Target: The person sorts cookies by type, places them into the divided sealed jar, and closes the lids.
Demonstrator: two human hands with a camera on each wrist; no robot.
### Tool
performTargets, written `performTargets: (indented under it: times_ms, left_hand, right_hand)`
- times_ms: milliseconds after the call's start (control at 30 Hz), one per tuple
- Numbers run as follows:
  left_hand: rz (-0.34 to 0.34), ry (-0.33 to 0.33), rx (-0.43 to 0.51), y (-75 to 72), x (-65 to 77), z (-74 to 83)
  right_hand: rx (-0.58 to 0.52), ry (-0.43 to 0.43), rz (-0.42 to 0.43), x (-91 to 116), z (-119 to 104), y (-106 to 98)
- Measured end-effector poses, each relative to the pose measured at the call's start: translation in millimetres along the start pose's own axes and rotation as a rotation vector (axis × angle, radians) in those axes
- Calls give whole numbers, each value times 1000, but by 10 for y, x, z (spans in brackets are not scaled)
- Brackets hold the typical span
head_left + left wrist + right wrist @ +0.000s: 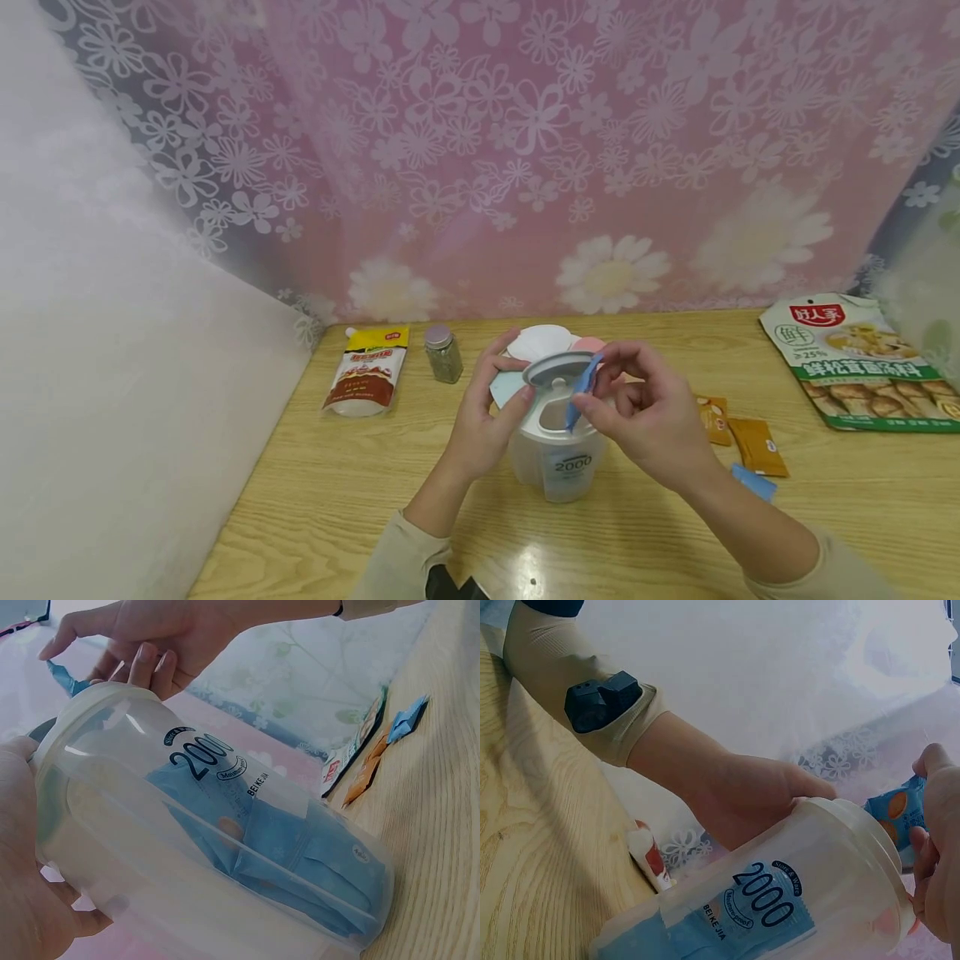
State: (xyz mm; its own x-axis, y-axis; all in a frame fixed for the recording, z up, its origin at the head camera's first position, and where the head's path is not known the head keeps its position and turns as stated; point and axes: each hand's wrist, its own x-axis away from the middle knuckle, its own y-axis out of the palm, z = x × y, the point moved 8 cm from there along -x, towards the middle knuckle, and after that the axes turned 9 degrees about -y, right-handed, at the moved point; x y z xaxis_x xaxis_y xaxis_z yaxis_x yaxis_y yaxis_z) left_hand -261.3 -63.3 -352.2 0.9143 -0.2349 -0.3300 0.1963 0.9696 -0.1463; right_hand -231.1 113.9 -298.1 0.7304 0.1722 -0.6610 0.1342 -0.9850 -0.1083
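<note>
A clear plastic storage container marked 2000 stands on the table, the grey flap of its white lid raised. My left hand grips its upper left side, thumb near the raised flap. Between thumb and fingers my right hand pinches a small blue snack packet right at the lid's opening. Orange pictures show on that packet in the right wrist view. Several blue packets lie inside one compartment of the container, seen through its wall in the left wrist view.
To the right lie two orange packets and another blue packet. A large mushroom seasoning bag rests at the far right. At the back left are a yellow-topped pouch and a small spice jar. Flowered cloth hangs behind.
</note>
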Motion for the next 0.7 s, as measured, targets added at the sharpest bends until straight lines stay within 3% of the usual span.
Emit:
performTargets:
  times_ms: [300, 433, 533, 700]
  left_hand:
    - [-2, 3, -6, 8, -7, -10]
    - [3, -9, -7, 10, 8, -26]
    - [9, -6, -9, 5, 11, -11]
    - [15, 0, -10, -1, 1, 4]
  right_hand:
    - [329, 42, -2, 23, -24, -14]
    - [444, 19, -22, 37, -31, -10]
    - [466, -28, -28, 40, -42, -1]
    - [367, -83, -27, 46, -39, -10]
